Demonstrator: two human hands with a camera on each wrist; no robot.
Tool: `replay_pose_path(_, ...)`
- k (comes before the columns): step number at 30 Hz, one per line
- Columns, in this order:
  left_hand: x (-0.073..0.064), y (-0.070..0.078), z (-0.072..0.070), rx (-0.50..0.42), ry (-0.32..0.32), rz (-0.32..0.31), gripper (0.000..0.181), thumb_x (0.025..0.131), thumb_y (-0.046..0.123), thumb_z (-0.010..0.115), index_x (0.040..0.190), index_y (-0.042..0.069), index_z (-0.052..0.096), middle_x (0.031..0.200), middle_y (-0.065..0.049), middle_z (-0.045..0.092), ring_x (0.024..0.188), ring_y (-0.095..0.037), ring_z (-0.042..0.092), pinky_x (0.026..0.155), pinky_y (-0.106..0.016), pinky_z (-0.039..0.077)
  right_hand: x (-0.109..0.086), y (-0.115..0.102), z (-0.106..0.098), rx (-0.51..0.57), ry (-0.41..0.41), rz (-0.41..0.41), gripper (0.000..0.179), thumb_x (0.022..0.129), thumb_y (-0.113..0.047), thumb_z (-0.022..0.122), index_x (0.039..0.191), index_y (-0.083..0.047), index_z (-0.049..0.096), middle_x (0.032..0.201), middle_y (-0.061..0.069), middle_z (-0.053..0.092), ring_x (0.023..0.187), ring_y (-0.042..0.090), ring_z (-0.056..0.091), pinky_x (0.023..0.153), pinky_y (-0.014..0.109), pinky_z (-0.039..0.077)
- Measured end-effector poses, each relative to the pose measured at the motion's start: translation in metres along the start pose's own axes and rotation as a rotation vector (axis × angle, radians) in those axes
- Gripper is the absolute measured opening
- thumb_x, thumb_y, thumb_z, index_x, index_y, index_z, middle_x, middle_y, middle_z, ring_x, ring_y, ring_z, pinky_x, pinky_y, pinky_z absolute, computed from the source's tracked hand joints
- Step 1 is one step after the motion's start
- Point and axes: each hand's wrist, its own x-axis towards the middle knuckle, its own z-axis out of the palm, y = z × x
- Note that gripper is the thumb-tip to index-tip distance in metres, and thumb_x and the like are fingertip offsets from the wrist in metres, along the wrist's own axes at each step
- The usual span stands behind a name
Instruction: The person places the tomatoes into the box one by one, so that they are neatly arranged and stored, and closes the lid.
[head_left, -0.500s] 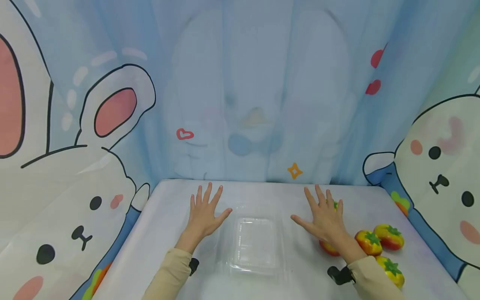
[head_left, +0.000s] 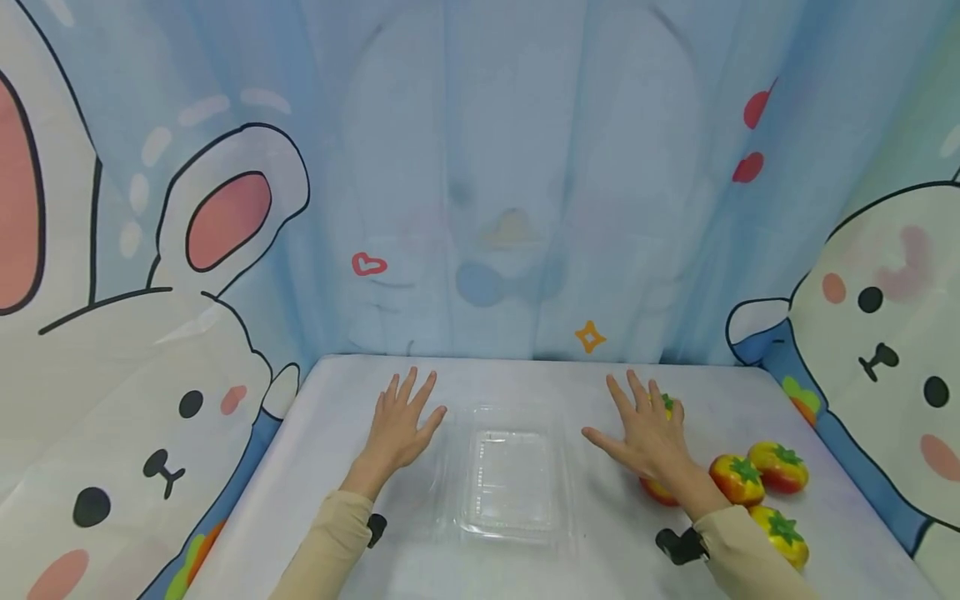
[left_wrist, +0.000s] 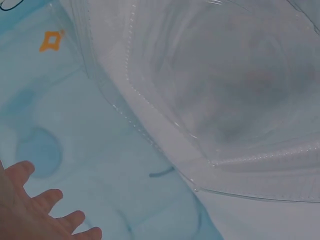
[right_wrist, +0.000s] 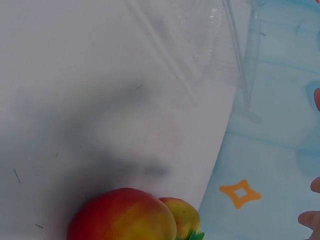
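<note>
Head view, lower left of centre: left hand [head_left: 396, 427] bare; left sleeve [head_left: 322, 543] long, plain beige cloth. Small black left fitting [head_left: 377, 530] at the cuff. Lower right: right hand [head_left: 649, 432] bare; right sleeve [head_left: 750, 557] matching beige. Black right fitting [head_left: 679, 547] shows more, lobed outline; finer detail too small to read.

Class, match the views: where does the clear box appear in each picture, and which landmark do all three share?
Head: box, lower middle.
Left wrist: box, upper right.
Right wrist: box, top, right of centre.
Shared landmark: orange star.
</note>
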Motion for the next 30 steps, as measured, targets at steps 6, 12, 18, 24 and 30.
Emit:
replay_pose_path(6, -0.004, -0.013, 0.003, -0.009, 0.009, 0.008, 0.061, 0.103, 0.046, 0.043, 0.155, 0.015, 0.035, 0.160, -0.020, 0.025, 0.144, -0.049, 0.019, 0.113, -0.066, 0.021, -0.002, 0.005, 0.003, -0.011, -0.003, -0.010, 0.097, 0.085, -0.068, 0.059, 0.153, -0.004, 0.031, 0.156, 0.030, 0.022, 0.136, 0.060, 0.021, 0.102, 0.079, 0.015)
replay_pose_path(12, -0.008, -0.038, 0.008, -0.020, 0.004, -0.018, 0.055, 0.105, 0.038, 0.043, 0.153, 0.013, 0.038, 0.157, -0.022, 0.029, 0.143, -0.050, 0.022, 0.113, -0.065, 0.024, -0.005, 0.015, 0.002, -0.082, -0.013, -0.006, 0.095, 0.085, -0.067, 0.059, 0.151, -0.002, 0.035, 0.154, 0.032, 0.026, 0.134, 0.058, 0.027, 0.101, 0.078, 0.022)
replay_pose_path(18, -0.020, -0.063, 0.014, -0.014, 0.015, -0.065, 0.049, 0.105, 0.030, 0.045, 0.149, 0.010, 0.043, 0.154, -0.025, 0.033, 0.139, -0.053, 0.027, 0.111, -0.065, 0.028, -0.010, 0.032, 0.000, -0.034, -0.076, 0.045, 0.094, 0.087, -0.065, 0.058, 0.153, -0.005, 0.029, 0.155, 0.031, 0.020, 0.134, 0.061, 0.021, 0.102, 0.081, 0.014)
replay_pose_path(24, -0.033, -0.079, 0.021, -0.024, 0.023, -0.108, 0.049, 0.102, 0.026, 0.050, 0.147, 0.007, 0.046, 0.152, -0.027, 0.036, 0.136, -0.053, 0.032, 0.103, -0.068, 0.036, -0.012, 0.050, -0.007, 0.019, -0.144, 0.077, 0.089, 0.093, -0.061, 0.054, 0.154, -0.002, 0.026, 0.154, 0.035, 0.019, 0.133, 0.060, 0.022, 0.102, 0.081, 0.014)
replay_pose_path(30, -0.041, -0.086, 0.026, -0.042, -0.004, -0.123, 0.049, 0.099, 0.019, 0.054, 0.145, 0.005, 0.047, 0.151, -0.028, 0.036, 0.135, -0.052, 0.035, 0.097, -0.069, 0.041, -0.012, 0.078, -0.016, 0.023, -0.179, 0.134, 0.083, 0.098, -0.053, 0.051, 0.153, 0.003, 0.023, 0.149, 0.041, 0.018, 0.130, 0.063, 0.025, 0.098, 0.081, 0.020)
